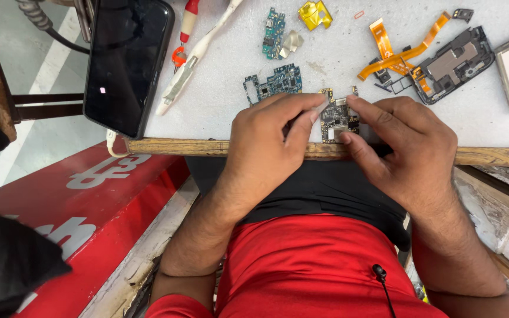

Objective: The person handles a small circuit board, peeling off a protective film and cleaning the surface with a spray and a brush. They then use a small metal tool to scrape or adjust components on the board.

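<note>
While the white worktable (219, 112) was seen from above, a small dark circuit board (337, 119) was held at its near wooden edge (178, 146), close to frame centre. The board was pinched on its nine o'clock side by the left hand (266, 138), thumb and forefinger pressed together on the board's corner, the other fingers curled under. On the three o'clock side it was gripped by the right hand (407, 147), forefinger laid along the top edge and thumb pushed against the lower edge.

At eleven o'clock from the board, a blue circuit board (273, 82) was laid just beside the left knuckles. Further up at twelve, a second blue board (274, 32) and a yellow foil piece (315, 14) were spotted. Orange flex cables (399, 50) and a dark phone frame (458, 62) were set at two o'clock. A black smartphone (126, 62) was laid face up at ten o'clock, with a white-handled tool (192, 59) alongside it.
</note>
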`<action>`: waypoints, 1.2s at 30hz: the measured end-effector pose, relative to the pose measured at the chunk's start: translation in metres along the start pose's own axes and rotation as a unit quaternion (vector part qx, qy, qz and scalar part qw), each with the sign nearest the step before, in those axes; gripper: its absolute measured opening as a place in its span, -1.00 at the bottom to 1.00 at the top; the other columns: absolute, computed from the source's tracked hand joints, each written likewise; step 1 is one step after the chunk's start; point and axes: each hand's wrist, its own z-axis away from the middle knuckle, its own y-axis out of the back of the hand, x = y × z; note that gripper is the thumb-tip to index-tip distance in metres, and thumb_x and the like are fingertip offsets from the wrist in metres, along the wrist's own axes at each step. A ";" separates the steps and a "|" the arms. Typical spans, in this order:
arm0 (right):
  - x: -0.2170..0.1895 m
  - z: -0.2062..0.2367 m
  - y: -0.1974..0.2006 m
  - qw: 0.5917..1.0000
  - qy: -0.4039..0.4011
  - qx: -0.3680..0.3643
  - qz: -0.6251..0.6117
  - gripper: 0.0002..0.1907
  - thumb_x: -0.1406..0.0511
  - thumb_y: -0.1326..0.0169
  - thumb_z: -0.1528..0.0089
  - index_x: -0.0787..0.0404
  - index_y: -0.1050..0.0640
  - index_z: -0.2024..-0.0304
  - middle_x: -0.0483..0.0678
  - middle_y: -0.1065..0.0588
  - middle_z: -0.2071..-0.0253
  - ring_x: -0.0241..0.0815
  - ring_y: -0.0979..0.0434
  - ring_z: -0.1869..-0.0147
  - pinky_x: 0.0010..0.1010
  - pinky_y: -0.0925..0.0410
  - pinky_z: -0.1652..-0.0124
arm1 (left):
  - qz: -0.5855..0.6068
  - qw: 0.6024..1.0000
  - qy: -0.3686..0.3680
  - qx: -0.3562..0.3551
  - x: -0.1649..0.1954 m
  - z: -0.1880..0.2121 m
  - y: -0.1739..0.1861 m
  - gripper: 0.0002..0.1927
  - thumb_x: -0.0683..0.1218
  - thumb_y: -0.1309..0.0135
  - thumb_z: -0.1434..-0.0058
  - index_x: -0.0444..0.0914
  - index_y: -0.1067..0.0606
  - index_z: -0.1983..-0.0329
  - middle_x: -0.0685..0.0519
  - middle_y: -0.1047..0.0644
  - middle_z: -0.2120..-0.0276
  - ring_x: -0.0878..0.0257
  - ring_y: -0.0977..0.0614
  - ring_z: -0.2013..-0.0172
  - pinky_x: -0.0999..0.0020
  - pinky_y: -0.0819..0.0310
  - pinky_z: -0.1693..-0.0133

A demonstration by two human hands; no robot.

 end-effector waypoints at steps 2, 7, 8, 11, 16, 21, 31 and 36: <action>0.001 0.002 0.000 0.999 -0.012 0.006 -0.030 -0.57 0.31 -0.39 -0.25 0.13 -0.63 -0.17 -0.07 -0.56 0.15 -0.22 -0.55 0.22 -0.45 -0.42 0.27 | 0.107 0.991 0.084 -0.021 0.002 0.003 0.002 -0.79 -0.22 -0.16 -0.37 -0.25 -0.61 -0.05 0.05 -0.66 0.24 0.34 -0.64 0.32 0.51 -0.53 0.29; 0.000 0.007 0.001 0.990 -0.050 0.026 -0.132 -0.75 0.42 -0.27 -0.33 0.20 -0.64 -0.06 -0.04 -0.59 0.13 -0.36 -0.56 0.31 -0.63 -0.36 0.34 | 0.264 0.949 0.161 -0.063 0.012 0.012 0.002 -0.73 -0.26 -0.16 -0.36 -0.29 -0.61 -0.12 0.13 -0.62 0.27 0.56 -0.51 0.33 0.66 -0.43 0.28; 0.000 0.009 0.003 0.972 -0.102 0.025 -0.210 -0.79 0.43 -0.23 -0.35 0.24 -0.64 -0.05 -0.05 -0.59 0.15 -0.38 -0.55 0.30 -0.64 -0.36 0.32 | 0.273 0.946 0.160 -0.066 0.015 0.013 0.001 -0.73 -0.26 -0.17 -0.36 -0.30 -0.61 -0.12 0.13 -0.62 0.27 0.55 -0.50 0.33 0.66 -0.42 0.28; -0.002 0.016 0.009 0.889 -0.246 0.013 -0.386 -0.81 0.45 -0.15 -0.35 0.32 -0.64 -0.01 -0.07 -0.60 0.20 -0.43 -0.50 0.33 -0.66 -0.34 0.34 | 0.293 0.944 0.133 -0.068 0.025 0.016 0.001 -0.73 -0.26 -0.17 -0.38 -0.30 -0.59 -0.13 0.12 -0.61 0.23 0.54 -0.54 0.30 0.65 -0.45 0.25; 0.002 0.018 0.000 0.839 -0.296 -0.030 -0.456 -0.79 0.45 -0.20 -0.28 0.37 -0.65 0.03 -0.05 -0.60 0.33 -0.41 -0.48 0.41 -0.64 -0.32 0.45 | 0.257 0.960 0.095 -0.063 0.036 0.016 0.000 -0.71 -0.26 -0.18 -0.37 -0.27 -0.59 -0.14 0.07 -0.64 0.23 0.50 -0.60 0.30 0.61 -0.51 0.27; 0.013 0.019 0.001 0.824 -0.280 -0.040 -0.491 -0.80 0.46 -0.21 -0.26 0.39 -0.64 0.05 -0.01 -0.63 0.29 -0.41 -0.52 0.37 -0.64 -0.39 0.43 | 0.150 0.987 0.034 -0.034 0.037 0.016 -0.006 -0.71 -0.26 -0.20 -0.33 -0.24 -0.58 -0.11 0.01 -0.67 0.16 0.37 -0.72 0.29 0.51 -0.64 0.28; -0.007 0.011 0.005 0.894 -0.249 0.007 -0.374 -0.95 0.43 -0.16 -0.33 0.30 -0.60 0.16 -0.05 -0.62 0.29 -0.44 -0.50 0.38 -0.65 -0.33 0.40 | -0.040 0.994 -0.087 0.045 0.025 0.017 0.009 -0.72 -0.24 -0.23 -0.34 -0.24 -0.57 -0.11 -0.03 -0.63 0.15 0.15 -0.73 0.18 0.36 -0.66 0.19; 0.001 0.002 0.011 0.993 -0.106 0.044 -0.027 -0.92 0.44 -0.28 -0.35 0.27 -0.67 0.10 -0.02 -0.59 0.27 -0.31 -0.58 0.33 -0.49 -0.40 0.29 | -0.068 0.994 -0.026 0.085 0.004 0.012 0.023 -0.77 -0.24 -0.22 -0.32 -0.25 -0.61 -0.04 -0.03 -0.66 0.17 0.21 -0.75 0.22 0.39 -0.67 0.23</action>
